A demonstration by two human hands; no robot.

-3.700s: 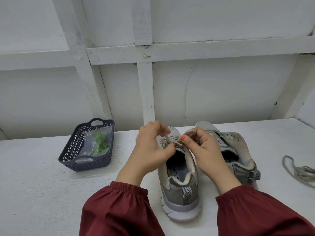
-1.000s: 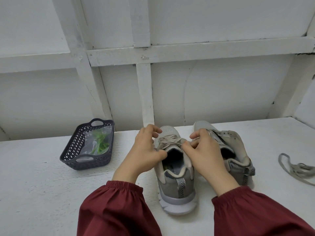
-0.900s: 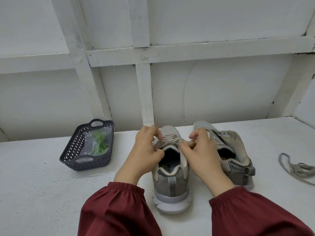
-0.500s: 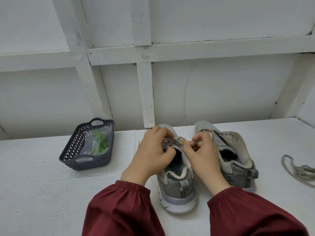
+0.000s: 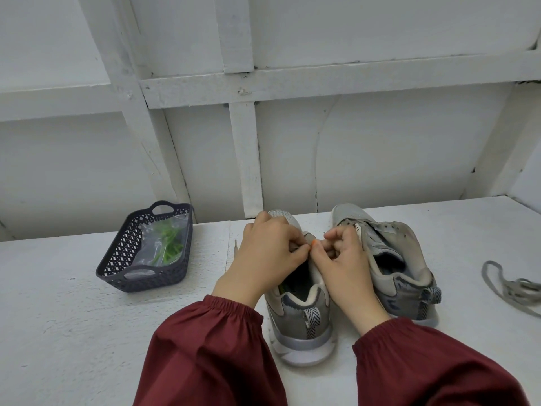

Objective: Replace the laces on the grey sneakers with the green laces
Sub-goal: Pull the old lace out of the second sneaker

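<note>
Pinching left hand (image 5: 268, 254) and right hand (image 5: 347, 260) work the lace (image 5: 235, 249) on the left sneaker (image 5: 301, 313). The right sneaker (image 5: 398, 259) looks stripped. The green laces (image 5: 168, 244) lie bagged in the basket (image 5: 140, 285), apparently unused.

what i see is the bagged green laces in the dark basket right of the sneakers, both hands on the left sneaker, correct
Not quite: the head view shows the dark basket with the bagged green laces left of the sneakers. The left hand and right hand are on the left sneaker.
</note>
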